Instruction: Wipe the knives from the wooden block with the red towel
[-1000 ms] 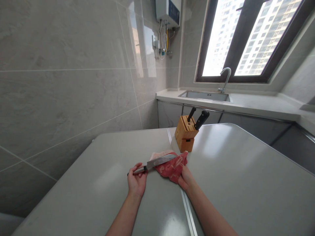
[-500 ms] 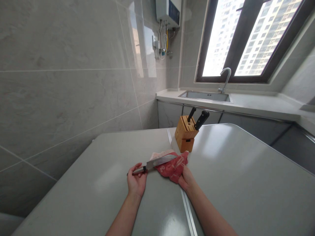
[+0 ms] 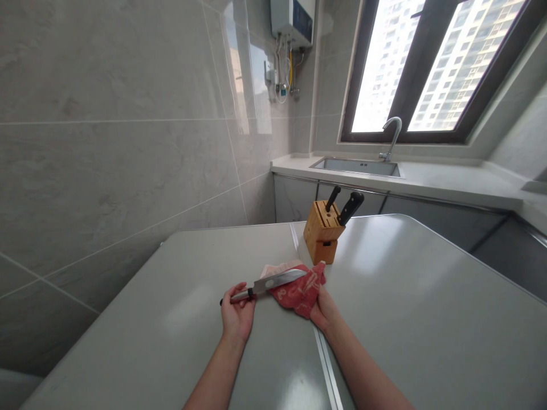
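Note:
My left hand (image 3: 238, 313) is closed around the handle of a kitchen knife (image 3: 280, 280), palm turned up. The blade points right and lies across a red patterned cloth (image 3: 299, 295) with a paler pink part at its far side. My right hand (image 3: 323, 310) grips the right end of this cloth; its fingers are partly hidden beneath the fabric. Just beyond the cloth stands a wooden knife block (image 3: 322, 230) with two black-handled tools in its top and some bare slots.
The pale table (image 3: 205, 256) has a metal seam (image 3: 325, 364) running down its middle. Behind it are a counter with a sink (image 3: 359, 166) and a faucet (image 3: 392, 138). A tiled wall (image 3: 128, 165) rises on the left, with a water heater (image 3: 292, 21) mounted high at the back.
The cloth's upper right edge, near my right hand, has shifted very slightly. Both hands, the knife and the knife block otherwise stay in place.

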Motion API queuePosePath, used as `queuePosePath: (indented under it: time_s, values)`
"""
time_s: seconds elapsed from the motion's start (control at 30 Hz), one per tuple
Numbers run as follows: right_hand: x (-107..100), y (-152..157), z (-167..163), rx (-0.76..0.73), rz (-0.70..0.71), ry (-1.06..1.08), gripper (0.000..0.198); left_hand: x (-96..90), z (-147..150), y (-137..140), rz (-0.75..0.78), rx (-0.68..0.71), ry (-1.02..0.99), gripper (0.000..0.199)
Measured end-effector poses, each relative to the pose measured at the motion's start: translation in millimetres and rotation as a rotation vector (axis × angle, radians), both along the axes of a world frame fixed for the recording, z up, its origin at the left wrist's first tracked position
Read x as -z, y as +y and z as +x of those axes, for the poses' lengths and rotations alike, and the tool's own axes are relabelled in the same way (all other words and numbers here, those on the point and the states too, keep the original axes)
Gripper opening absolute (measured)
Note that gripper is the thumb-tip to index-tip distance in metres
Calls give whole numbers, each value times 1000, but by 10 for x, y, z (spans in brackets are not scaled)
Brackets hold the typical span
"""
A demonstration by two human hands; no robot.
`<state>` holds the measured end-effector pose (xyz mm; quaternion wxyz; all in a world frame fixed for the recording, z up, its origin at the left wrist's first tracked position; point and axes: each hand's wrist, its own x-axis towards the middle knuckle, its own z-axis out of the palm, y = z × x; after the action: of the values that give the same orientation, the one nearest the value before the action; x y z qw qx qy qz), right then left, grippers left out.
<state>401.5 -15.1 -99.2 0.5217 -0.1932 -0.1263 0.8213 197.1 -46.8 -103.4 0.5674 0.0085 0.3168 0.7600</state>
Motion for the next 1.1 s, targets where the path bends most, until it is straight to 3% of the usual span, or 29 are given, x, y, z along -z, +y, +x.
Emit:
queuePosePath:
  time_s: [0.5,1.1]
  values:
    - [6,-2,-2,-13,65,-66,32,24,-2,10,-10,-6,-3,18]
    - [-21,-10,-3,3,-13,-31,32,24,-4,3,-1,9,-21,17]
